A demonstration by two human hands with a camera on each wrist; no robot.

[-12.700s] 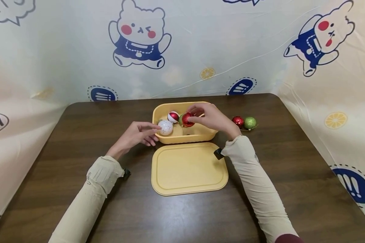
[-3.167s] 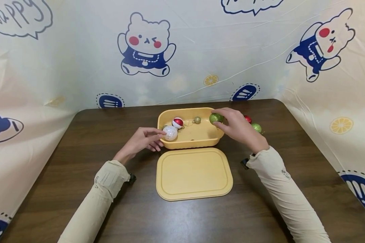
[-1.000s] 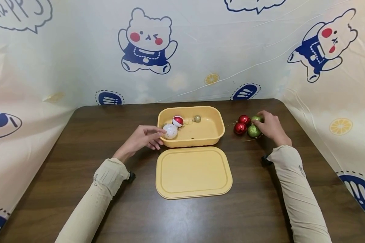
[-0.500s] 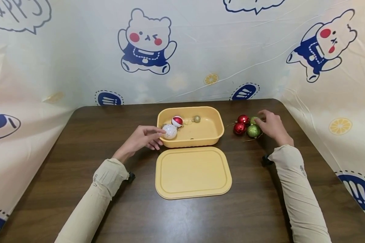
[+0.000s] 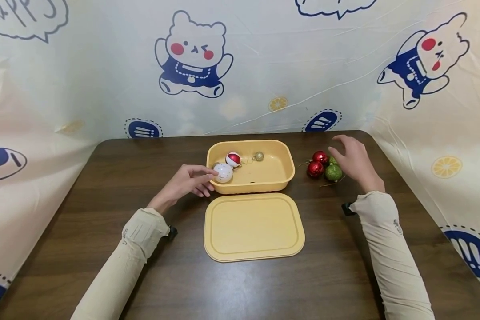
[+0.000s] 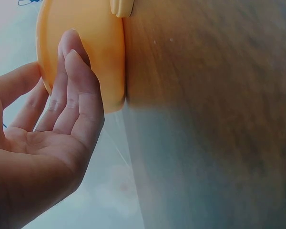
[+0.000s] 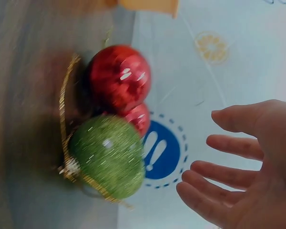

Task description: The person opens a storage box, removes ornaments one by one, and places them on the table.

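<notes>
My left hand (image 5: 189, 181) is at the left end of a yellow plastic box (image 5: 264, 186), its fairly straight fingers against the outer wall and its thumb touching the rim in the left wrist view. Inside, near that hand, lie a white speckled Christmas ball (image 5: 223, 173) and a red-and-white ball (image 5: 233, 159); a small gold ball (image 5: 258, 156) is farther right. My right hand (image 5: 356, 162) hovers with spread fingers, holding nothing, beside two red balls (image 5: 315, 169) and two green balls (image 5: 334, 173). The rear green ball is partly hidden in the head view.
The yellow lid (image 5: 254, 227) lies flat on the dark wooden table (image 5: 240, 289), just in front of the box. Gold hanging strings (image 7: 64, 105) trail from the balls on the right. A printed cloth (image 5: 256, 53) hangs behind the table.
Earlier, my right hand took a red ball, then a green ball, out of the box; both now lie in the right group. It has just lifted off the green ball. My left hand stays put.
</notes>
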